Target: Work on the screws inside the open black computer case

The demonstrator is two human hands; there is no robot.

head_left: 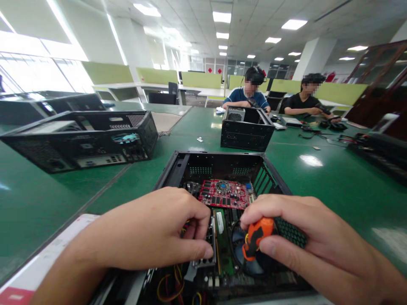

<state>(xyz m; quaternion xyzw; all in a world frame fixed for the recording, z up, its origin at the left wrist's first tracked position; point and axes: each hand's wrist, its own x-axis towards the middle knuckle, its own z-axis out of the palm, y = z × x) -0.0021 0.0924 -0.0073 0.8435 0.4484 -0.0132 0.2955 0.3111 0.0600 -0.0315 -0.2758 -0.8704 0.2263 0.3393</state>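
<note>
An open black computer case (222,159) lies in front of me with its inside facing up. My right hand (305,233) grips a screwdriver (258,237) by its orange and black handle, above the round cooling fan (252,264); its tip does not show. My left hand (159,228) is closed over the case's left part, thumb and fingers curled by a metal bracket (210,250); what they hold, if anything, is hidden. Between the hands stands a green memory stick (224,241). Beyond it lies a red graphics card (225,192) with a small fan.
Yellow and red cables (171,288) loop at the case's near side. Another black case (104,144) stands left on the green table (178,131), and one more case (244,131) lies ahead. Two people (249,93) work across the table. A white and red box (57,245) lies at left.
</note>
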